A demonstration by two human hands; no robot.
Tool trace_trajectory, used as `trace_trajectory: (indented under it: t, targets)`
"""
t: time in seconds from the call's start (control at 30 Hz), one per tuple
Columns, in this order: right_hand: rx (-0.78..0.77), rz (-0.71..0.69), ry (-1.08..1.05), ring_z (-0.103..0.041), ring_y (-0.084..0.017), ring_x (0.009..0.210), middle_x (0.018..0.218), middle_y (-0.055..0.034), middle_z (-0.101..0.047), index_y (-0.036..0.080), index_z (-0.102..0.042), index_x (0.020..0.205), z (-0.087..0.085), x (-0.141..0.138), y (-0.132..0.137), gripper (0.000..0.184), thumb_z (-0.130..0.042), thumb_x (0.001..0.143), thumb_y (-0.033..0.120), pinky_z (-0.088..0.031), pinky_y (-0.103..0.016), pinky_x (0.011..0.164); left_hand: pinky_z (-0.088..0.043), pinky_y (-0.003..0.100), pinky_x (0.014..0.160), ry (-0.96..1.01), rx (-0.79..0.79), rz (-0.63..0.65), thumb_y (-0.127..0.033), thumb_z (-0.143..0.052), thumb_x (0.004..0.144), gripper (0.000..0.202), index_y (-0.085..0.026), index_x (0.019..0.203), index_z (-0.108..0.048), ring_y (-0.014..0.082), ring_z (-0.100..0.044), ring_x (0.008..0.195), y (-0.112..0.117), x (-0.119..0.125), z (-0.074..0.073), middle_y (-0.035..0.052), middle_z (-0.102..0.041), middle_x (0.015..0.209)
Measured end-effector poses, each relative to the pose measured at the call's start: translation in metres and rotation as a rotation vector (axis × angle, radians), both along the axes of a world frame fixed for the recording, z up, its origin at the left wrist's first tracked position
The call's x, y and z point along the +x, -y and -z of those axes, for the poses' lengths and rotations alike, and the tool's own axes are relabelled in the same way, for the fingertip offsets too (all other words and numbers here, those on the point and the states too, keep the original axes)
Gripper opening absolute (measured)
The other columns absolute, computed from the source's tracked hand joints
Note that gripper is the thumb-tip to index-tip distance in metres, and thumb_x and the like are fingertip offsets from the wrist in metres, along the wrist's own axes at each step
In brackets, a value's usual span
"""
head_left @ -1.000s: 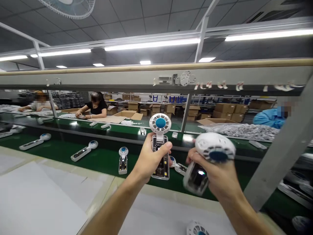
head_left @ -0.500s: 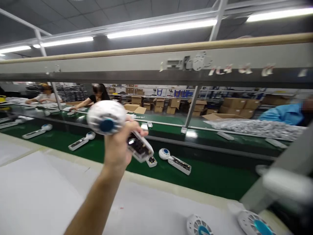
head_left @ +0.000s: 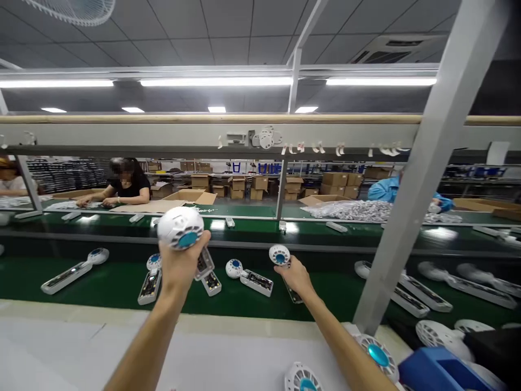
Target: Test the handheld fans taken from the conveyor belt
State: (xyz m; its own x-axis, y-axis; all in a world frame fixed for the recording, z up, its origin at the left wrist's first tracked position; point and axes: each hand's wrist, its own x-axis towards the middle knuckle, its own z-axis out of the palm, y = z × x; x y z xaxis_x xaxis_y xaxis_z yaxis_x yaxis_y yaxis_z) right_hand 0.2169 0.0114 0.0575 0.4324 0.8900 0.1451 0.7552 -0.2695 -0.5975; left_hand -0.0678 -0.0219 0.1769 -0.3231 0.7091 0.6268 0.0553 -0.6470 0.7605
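My left hand (head_left: 180, 266) is closed round a white handheld fan (head_left: 180, 228) with a blue hub, raised over the green conveyor belt (head_left: 114, 282). My right hand (head_left: 296, 276) reaches out over the belt and grips a second fan (head_left: 280, 255) by its open handle. Another fan with an exposed circuit board (head_left: 249, 276) lies on the belt between my two hands. One more (head_left: 150, 279) lies just left of my left hand.
More open fans lie along the belt at left (head_left: 73, 270) and right (head_left: 411, 296). A slanted grey post (head_left: 411, 201) crosses the right side. Fan grilles (head_left: 302, 377) and a blue box (head_left: 435, 372) sit on the white bench (head_left: 228, 358). People work across the line.
The view has swung down and right. My left hand has kept its fan and lowered a little. My right hand, out of sight half a second ago, now grips a fan over the belt.
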Motion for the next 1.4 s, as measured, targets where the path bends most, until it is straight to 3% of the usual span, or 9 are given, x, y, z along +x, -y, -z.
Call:
trace_trajectory:
  t: [0.2,0.4,0.53,0.63,0.73,0.87,1.03,1.13,1.4]
  targets:
    - [0.045,-0.032,0.154,-0.054,-0.034,0.127,0.144,-0.0241,-0.047,0.001,-0.022,0.152,0.03,-0.016,-0.015,0.061,-0.038,0.101,0.03,-0.042,-0.036,0.101,-0.055,0.03,0.072,-0.204,-0.019,-0.021,-0.027,-0.076,0.066,0.024,-0.014,0.086,-0.072,0.0243,-0.07,0.082,-0.022,0.006,0.017,0.0072,-0.075,0.084]
    - [-0.074,-0.123,0.262,-0.053,-0.043,0.127,0.139,-0.0362,-0.045,-0.007,-0.032,0.147,0.029,-0.045,-0.031,0.06,-0.043,0.094,0.017,-0.041,-0.049,0.103,-0.054,0.031,0.074,-0.253,-0.014,-0.051,-0.025,-0.075,0.065,0.023,-0.016,0.086,-0.072,0.0257,-0.07,0.085,-0.03,-0.001,0.021,0.008,-0.075,0.087]
    - [-0.057,-0.381,0.297,-0.03,-0.03,0.148,0.157,-0.0232,-0.034,0.005,-0.033,0.152,0.022,-0.078,-0.035,0.064,-0.049,0.092,0.02,-0.027,-0.038,0.118,-0.053,0.028,0.073,-0.212,-0.035,-0.072,-0.026,-0.073,0.066,0.02,-0.015,0.084,-0.071,0.0238,-0.069,0.083,-0.038,-0.005,0.024,0.006,-0.073,0.082]
    - [-0.159,-0.531,0.219,-0.049,-0.031,0.135,0.143,-0.0197,-0.054,0.01,-0.056,0.137,0.02,-0.104,-0.04,0.065,-0.069,0.074,0.02,-0.039,-0.036,0.11,-0.05,0.026,0.067,-0.21,-0.064,-0.092,-0.026,-0.07,0.067,0.016,-0.014,0.077,-0.068,0.0223,-0.067,0.077,-0.038,-0.007,0.022,0.0044,-0.07,0.074]
    - [-0.264,-0.492,0.082,-0.066,-0.038,0.107,0.108,-0.0208,-0.071,0.007,-0.071,0.099,0.016,-0.118,-0.046,0.043,-0.078,0.058,0.017,-0.052,-0.042,0.09,-0.049,0.025,0.066,-0.232,-0.114,-0.098,-0.025,-0.069,0.066,0.015,-0.014,0.077,-0.067,0.0215,-0.066,0.078,-0.039,-0.008,0.02,0.0035,-0.069,0.074]
    - [-0.276,-0.41,-0.179,-0.07,-0.026,0.071,0.064,-0.0037,-0.065,0.014,-0.062,0.077,0.0,-0.105,-0.035,0.023,-0.075,0.06,0.022,-0.054,-0.03,0.06,-0.049,0.026,0.068,-0.272,-0.248,-0.099,-0.024,-0.069,0.067,0.02,-0.015,0.085,-0.069,0.0218,-0.067,0.081,-0.053,-0.007,0.032,0.0043,-0.072,0.081]
    - [-0.053,-0.379,-0.53,-0.068,-0.015,0.064,0.073,0.0012,-0.067,0.02,-0.051,0.105,-0.04,-0.068,0.013,0.029,-0.063,0.079,0.028,-0.057,-0.025,0.057,-0.051,0.028,0.066,-0.417,-0.484,-0.032,-0.024,-0.076,0.072,0.017,-0.014,0.084,-0.068,0.0195,-0.067,0.076,-0.086,0.002,0.074,0.0033,-0.07,0.078]
    - [0.149,-0.354,-0.921,-0.067,-0.016,0.058,0.07,0.0012,-0.067,0.02,-0.053,0.106,-0.071,-0.046,0.042,0.05,-0.082,0.065,0.024,-0.058,-0.025,0.05,-0.056,0.031,0.071,-0.549,-0.611,0.007,-0.034,-0.068,0.089,0.022,-0.012,0.093,-0.066,0.016,-0.066,0.078,-0.103,0.007,0.102,0.0035,-0.068,0.088]
    - [0.411,-0.092,-1.009,-0.062,-0.015,0.05,0.064,-0.003,-0.067,0.022,-0.064,0.084,-0.118,-0.008,0.071,0.026,-0.084,0.067,0.019,-0.051,-0.022,0.042,-0.045,0.054,0.104,-0.814,-0.69,-0.216,-0.034,-0.065,0.092,0.04,-0.016,0.127,-0.059,0.0294,-0.053,0.125,-0.107,-0.004,0.152,0.0123,-0.055,0.137]
